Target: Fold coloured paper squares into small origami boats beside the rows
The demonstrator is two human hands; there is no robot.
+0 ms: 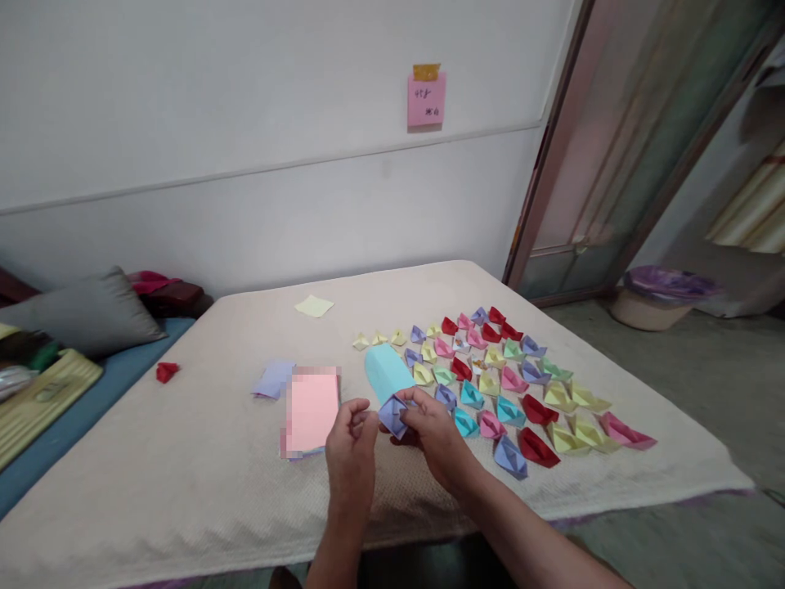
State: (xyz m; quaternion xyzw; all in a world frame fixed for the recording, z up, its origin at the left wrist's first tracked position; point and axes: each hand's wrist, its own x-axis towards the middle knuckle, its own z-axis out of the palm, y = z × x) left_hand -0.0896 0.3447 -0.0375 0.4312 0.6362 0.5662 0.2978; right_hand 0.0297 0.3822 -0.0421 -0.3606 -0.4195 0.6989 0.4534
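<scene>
A small lavender paper boat (393,415), folded with pointed corners, is held up above the table's front part. My right hand (438,438) pinches it between thumb and fingers on its right side. On the other side, my left hand (352,446) has its fingers curled and its thumb tip against the boat's left corner. Just behind the hands lies a light-blue paper sheet (388,370). To the right stand several rows of folded paper boats (491,357) in red, pink, yellow, green, blue and lavender.
Left of my hands is a pink paper stack (312,409), beside lavender sheets (273,381). A yellow sheet (315,306) lies farther back, and a crumpled red paper piece (167,372) far left. A pink note (426,100) is taped to the wall. A bin (656,307) stands right.
</scene>
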